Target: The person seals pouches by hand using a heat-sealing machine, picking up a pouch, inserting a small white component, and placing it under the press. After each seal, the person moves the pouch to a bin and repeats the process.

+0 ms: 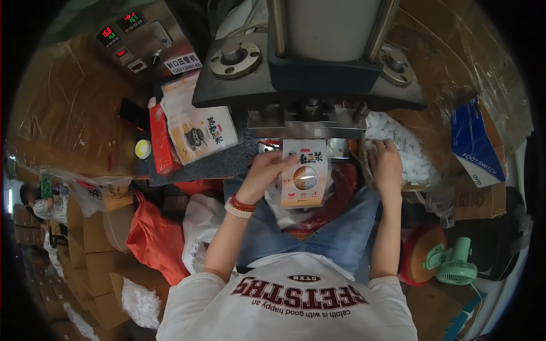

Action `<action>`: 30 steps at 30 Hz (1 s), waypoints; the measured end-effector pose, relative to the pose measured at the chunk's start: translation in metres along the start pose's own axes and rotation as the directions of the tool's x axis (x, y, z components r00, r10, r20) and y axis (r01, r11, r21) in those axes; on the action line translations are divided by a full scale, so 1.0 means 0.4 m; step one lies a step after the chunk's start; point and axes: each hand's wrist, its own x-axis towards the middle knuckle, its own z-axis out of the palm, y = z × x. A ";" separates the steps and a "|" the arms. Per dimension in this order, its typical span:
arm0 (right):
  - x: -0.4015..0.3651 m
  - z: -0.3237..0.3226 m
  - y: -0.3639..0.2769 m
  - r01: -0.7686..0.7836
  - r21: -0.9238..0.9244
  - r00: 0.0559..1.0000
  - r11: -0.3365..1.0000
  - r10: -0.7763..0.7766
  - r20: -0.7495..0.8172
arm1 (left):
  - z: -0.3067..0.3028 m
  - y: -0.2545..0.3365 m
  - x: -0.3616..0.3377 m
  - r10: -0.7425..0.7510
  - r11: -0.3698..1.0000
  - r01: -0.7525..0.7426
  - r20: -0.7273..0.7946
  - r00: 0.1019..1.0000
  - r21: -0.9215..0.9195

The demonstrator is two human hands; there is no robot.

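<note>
My left hand [267,173] is closed on the left edge of a printed pouch [305,196], white and orange with a round window. It hangs upright over my lap, just below the jaws [307,122] of a sealing machine [327,74]. My right hand [387,165] is at the left side of a box of small white plastic pieces [401,149]. Its fingers are bent together at the box edge. Whatever is between them, if anything, is too small to make out.
A stack of similar pouches [199,128] lies on a grey cloth [227,154] at left, beside a red packet [161,139]. Behind is a control box [142,42] with lit displays. At right are a blue carton [476,142] and a small green fan [456,264].
</note>
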 end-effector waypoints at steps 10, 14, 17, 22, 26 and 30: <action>0.039 -0.014 0.023 0.271 0.044 0.959 0.962 -0.266 -0.093 | -0.234 -0.138 -0.156 0.710 0.155 -0.151 -0.004 0.704 0.976; 0.020 -0.052 -0.025 -0.007 0.749 0.983 0.662 0.141 -0.115 | -0.185 -0.105 -0.191 0.581 0.707 -0.230 -0.363 0.728 0.669; -0.068 -0.148 -0.167 0.033 0.747 0.998 0.665 0.016 -0.059 | -0.105 -0.063 -0.219 0.780 0.514 -0.414 -0.209 0.590 0.751; -0.115 -0.098 -0.292 0.531 0.530 0.830 0.661 -0.532 -0.168 | -0.009 -0.039 -0.226 0.864 0.263 -0.514 0.037 0.501 0.816; -0.096 -0.118 -0.274 0.487 0.651 0.797 0.581 -0.600 -0.061 | -0.013 -0.025 -0.228 0.831 0.203 -0.577 0.172 0.528 0.791; -0.100 -0.095 -0.249 0.267 0.793 0.861 0.547 -0.505 0.058 | 0.021 -0.071 -0.184 0.768 0.430 -0.649 0.124 0.629 0.628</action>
